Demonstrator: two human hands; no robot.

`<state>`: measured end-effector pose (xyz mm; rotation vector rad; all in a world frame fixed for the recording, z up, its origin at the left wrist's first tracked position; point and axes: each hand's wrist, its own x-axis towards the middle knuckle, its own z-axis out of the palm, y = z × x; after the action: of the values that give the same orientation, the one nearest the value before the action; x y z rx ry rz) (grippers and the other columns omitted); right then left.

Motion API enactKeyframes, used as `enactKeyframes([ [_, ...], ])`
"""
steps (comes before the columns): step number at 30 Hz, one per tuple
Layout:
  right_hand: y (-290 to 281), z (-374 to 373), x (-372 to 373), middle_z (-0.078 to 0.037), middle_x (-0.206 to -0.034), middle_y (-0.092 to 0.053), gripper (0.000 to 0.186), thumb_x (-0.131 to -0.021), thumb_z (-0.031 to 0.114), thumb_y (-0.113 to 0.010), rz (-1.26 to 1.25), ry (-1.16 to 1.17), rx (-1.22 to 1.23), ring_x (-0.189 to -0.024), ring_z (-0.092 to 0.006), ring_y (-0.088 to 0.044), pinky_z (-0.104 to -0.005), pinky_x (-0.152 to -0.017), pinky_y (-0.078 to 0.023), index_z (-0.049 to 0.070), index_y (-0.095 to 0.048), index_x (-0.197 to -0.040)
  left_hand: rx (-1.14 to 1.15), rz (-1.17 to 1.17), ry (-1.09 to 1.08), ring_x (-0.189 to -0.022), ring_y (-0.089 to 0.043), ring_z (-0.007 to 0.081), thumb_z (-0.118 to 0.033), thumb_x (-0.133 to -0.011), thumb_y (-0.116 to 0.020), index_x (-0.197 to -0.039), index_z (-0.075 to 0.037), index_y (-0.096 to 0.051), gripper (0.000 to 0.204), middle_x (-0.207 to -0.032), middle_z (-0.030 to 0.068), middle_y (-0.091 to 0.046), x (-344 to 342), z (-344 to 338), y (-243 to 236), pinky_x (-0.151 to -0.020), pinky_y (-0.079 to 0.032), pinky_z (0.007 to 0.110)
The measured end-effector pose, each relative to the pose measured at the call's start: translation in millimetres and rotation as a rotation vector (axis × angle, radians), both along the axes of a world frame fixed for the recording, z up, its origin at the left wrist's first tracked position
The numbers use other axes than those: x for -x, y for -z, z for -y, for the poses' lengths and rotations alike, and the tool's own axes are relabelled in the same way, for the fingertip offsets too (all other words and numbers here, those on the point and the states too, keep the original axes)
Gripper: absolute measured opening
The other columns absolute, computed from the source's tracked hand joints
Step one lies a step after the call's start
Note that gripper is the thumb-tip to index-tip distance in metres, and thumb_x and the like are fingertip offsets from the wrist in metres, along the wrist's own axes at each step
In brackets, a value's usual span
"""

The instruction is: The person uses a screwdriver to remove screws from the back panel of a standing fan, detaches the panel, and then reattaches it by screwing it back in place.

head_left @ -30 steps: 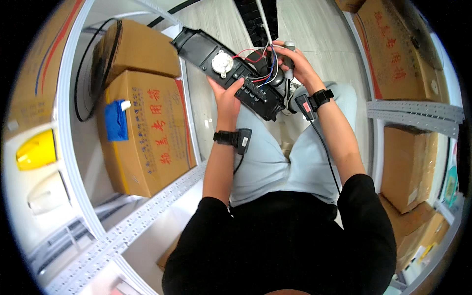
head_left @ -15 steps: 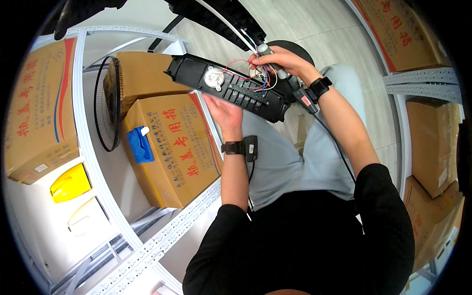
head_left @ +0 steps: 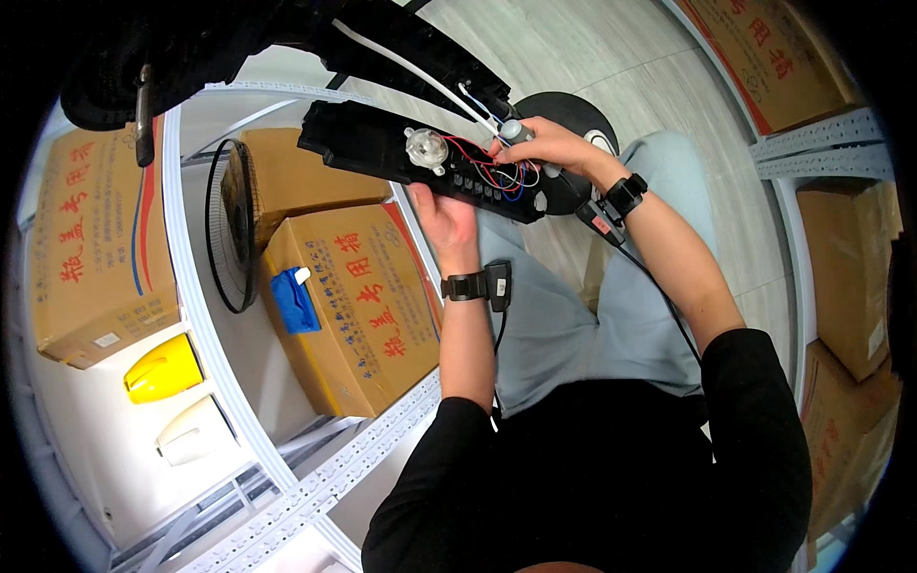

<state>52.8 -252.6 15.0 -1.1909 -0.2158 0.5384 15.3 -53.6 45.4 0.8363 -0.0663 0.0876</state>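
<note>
A long black plastic housing (head_left: 368, 141) lies across my hands, its hollow inner side facing up. A clear round part (head_left: 426, 150) sits inside it, beside a row of small black keys. My left hand (head_left: 449, 224) supports the housing from beneath at its near edge, thumb up, other fingers mostly hidden. My right hand (head_left: 554, 148) is closed around a grey tube (head_left: 517, 132) near the housing's right end. Loose red, blue and white wires (head_left: 506, 174) bunch under my right fingertips. From behind, a white cable (head_left: 415, 69) runs to the tube.
Large black parts (head_left: 229, 48) with a metal rod (head_left: 144, 115) hang at upper left. A round black base (head_left: 587, 119) rests on the floor. Left stand a wire fan guard (head_left: 229, 224), cartons (head_left: 358, 306), a yellow shell (head_left: 164, 370) and a white shell (head_left: 196, 432). Shelving (head_left: 831, 148) holds cartons right.
The housing has tilted in my hands, showing less of its inside keys. The dark parts at upper left reach farther into view. Both hands keep their holds.
</note>
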Motion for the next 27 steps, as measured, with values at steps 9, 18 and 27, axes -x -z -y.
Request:
enactKeyframes([
  [9, -5, -3, 2, 0.003, -0.074, -0.060, 0.021, -0.080, 0.020, -0.072, -0.063, 0.007, -0.064, -0.057, -0.0019, -0.050, -0.0183, -0.048, -0.038, 0.006, -0.064, -0.094, 0.039, -0.028, 0.128, -0.122, -0.050, 0.0277, -0.042, -0.081, -0.073, -0.138, -0.006, -0.041, 0.075, -0.136, 0.0092, -0.051, -10, 16, 6, -0.108, -0.037, 0.046],
  [18, 11, 2, -5, 0.000, -0.093, -0.066, 0.033, -0.080, 0.025, -0.075, 0.052, 0.282, -0.015, -0.085, -0.0076, -0.057, -0.0229, -0.074, -0.045, 0.005, -0.066, -0.105, -0.315, 0.111, -0.063, -0.115, -0.052, 0.0212, 0.001, -0.076, -0.072, -0.134, -0.008, -0.041, 0.066, -0.125, 0.0090, -0.052, -12, 40, -6, -0.101, -0.041, 0.032],
  [27, 18, 11, -25, -0.009, -0.110, -0.063, 0.040, -0.075, 0.024, -0.075, 0.468, 0.622, 0.263, -0.105, -0.0226, -0.059, -0.0321, -0.092, -0.045, 0.014, -0.068, -0.112, -0.654, 0.246, -0.129, -0.128, -0.039, 0.0259, 0.003, -0.067, -0.079, -0.144, -0.012, -0.019, 0.099, -0.140, 0.0135, -0.034, -39, 48, -4, -0.109, -0.033, 0.042],
])
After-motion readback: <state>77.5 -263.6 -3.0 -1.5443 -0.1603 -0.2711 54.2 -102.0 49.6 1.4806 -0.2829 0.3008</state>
